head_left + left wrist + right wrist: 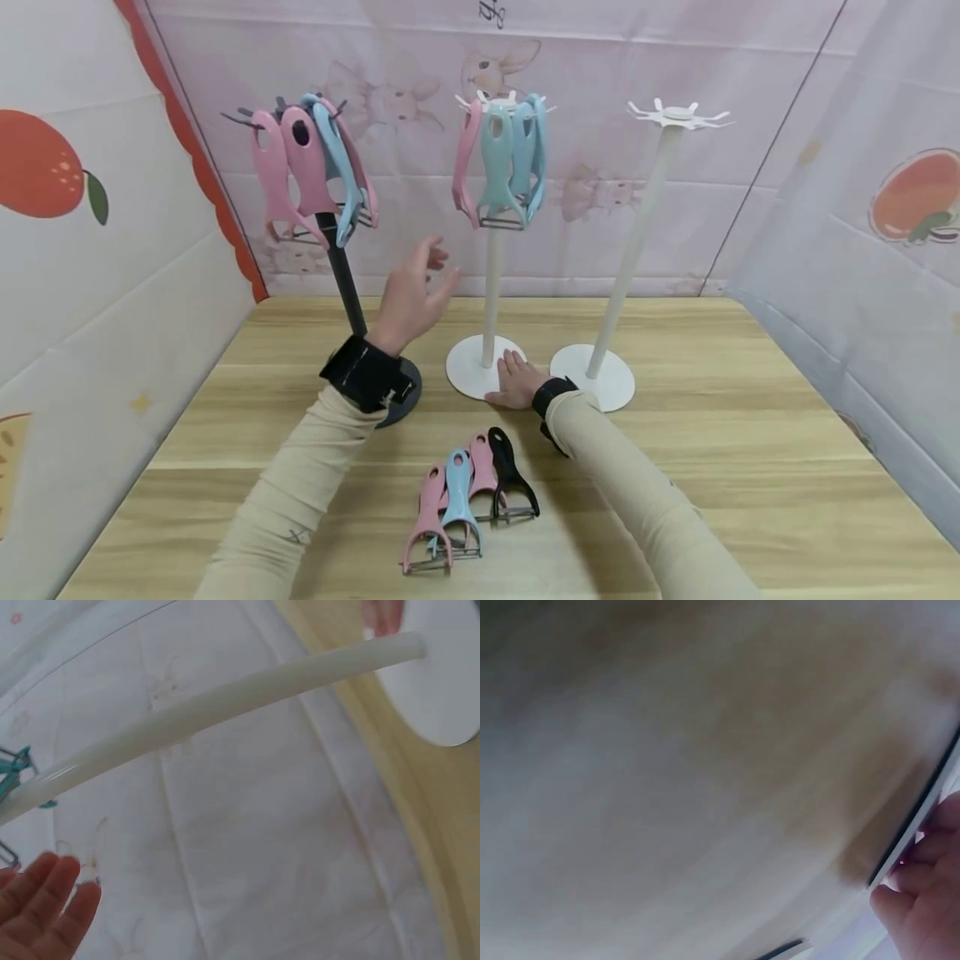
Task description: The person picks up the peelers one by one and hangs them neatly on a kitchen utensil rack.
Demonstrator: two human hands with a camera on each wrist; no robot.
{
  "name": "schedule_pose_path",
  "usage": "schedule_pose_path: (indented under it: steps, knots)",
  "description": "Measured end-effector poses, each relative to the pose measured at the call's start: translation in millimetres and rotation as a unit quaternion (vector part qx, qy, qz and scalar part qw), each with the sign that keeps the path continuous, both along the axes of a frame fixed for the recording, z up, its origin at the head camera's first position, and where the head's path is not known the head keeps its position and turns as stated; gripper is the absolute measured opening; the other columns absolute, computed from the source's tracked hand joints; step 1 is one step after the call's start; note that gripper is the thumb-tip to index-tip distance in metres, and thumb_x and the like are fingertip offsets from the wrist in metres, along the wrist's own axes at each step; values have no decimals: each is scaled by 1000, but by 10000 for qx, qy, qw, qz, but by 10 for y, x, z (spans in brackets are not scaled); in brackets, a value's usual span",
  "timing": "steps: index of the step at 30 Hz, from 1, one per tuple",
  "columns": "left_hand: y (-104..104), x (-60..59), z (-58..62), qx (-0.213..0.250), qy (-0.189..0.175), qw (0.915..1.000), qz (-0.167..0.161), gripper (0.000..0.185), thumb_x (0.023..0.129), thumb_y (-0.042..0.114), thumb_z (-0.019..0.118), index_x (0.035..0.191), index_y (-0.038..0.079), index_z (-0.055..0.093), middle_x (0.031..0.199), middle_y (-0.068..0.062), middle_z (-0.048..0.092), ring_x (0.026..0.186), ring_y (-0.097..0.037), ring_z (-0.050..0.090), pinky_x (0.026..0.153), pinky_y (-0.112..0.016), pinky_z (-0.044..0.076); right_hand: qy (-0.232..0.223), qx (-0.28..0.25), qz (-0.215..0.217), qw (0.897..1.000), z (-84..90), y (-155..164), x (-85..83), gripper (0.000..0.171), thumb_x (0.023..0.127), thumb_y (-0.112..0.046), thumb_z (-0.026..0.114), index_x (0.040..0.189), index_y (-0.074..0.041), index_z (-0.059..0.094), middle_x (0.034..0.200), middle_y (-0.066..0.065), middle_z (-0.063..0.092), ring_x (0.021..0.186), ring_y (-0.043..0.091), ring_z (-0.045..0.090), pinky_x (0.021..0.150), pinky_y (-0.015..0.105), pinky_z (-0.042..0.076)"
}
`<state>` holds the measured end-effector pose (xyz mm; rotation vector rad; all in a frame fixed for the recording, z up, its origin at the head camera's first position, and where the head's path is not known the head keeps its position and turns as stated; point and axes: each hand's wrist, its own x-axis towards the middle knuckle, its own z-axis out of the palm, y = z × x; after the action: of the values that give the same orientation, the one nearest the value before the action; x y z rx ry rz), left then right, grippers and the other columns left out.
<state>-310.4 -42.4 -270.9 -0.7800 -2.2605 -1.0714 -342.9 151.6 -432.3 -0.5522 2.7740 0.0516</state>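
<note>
Four peelers (468, 500) on table; mid rack (491, 250) (peelers hung); both hands flat, R (516, 382) pressing base.

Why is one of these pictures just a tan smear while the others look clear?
Right wrist view: too close to the table, so wood blurs; only the right hand's fingertips read. Left wrist view: soft, with glare along the white pole. Head view: sharp, evenly lit, faint shadows.

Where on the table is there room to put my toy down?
Bare table lies right of the empty white stand, and at the front left beside the peelers. It is crowded in the middle: three stand bases sit close together, the right hand rests on the middle base, and the left hand is raised there.
</note>
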Motion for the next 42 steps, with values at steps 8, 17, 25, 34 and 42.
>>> schedule_pose_path:
  steps: [8,17,25,34,42]
  knots:
    - [10,65,-403,-790,-541,9941,-509,49,90,15,56,132,-3,39,110,-19,59,98,-30,57,81,-39,48,-167,-241,194,9994,182,87,81,73,95,-44,40,140,9,21,147,27,10,136,35,8,110,40,11]
    - [-64,288,-576,-928,-741,9913,-565,51,91,20,55,135,2,37,112,-16,58,100,-27,56,82,-38,48,162,-908,584,9940,446,313,410,70,95,-39,43,140,10,22,146,29,11,134,41,10,108,46,15]
    - [-127,502,-680,-688,-122,9960,-560,45,89,15,58,129,0,45,111,-17,59,99,-27,57,80,-39,48,726,-1236,308,9892,591,733,807,67,95,-34,47,136,15,27,141,33,22,131,46,17,106,48,18]
    - [-155,795,-759,-1226,699,9898,-208,46,86,17,63,126,-2,49,122,-20,53,113,-31,49,90,-43,43,810,-1521,-416,9842,535,1272,974,66,94,-31,47,132,20,27,137,36,25,129,48,18,105,50,18]
    - [-294,1070,-799,-1541,529,9866,-126,47,84,21,66,122,-3,53,118,-20,56,110,-32,52,87,-44,45,432,-1185,-611,9901,315,1495,662,74,94,-31,46,128,29,17,135,46,10,128,53,10,106,52,13]
